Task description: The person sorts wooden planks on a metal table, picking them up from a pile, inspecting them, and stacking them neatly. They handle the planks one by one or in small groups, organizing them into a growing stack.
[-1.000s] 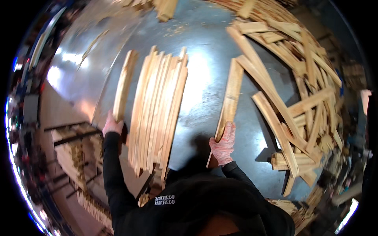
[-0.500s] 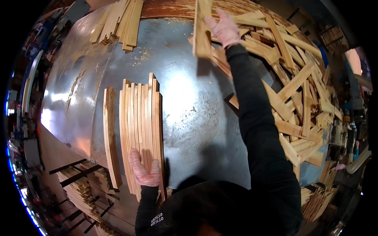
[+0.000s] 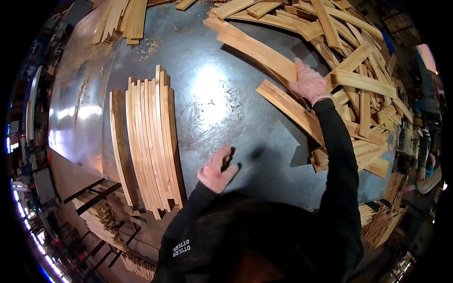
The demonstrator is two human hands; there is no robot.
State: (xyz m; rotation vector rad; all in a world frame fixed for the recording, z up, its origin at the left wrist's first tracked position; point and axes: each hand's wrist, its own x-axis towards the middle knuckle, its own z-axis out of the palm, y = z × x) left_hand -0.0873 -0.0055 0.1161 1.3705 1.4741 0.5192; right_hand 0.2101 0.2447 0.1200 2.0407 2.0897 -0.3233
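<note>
Left hand [image 3: 216, 174]: fingers spread, holding nothing, over the bench [image 3: 203, 132]. Beyond it, a loose plank [image 3: 290, 111] lies across the way to the right hand [image 3: 310, 84], closed on the near end of a long board [image 3: 257, 49]. A jumbled pile [image 3: 365, 82] borders the right.

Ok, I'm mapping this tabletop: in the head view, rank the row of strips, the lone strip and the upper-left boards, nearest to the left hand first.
1. Row of strips: just left of the left hand.
2. Lone strip: left of that row.
3. Upper-left boards: farther up the view.
</note>
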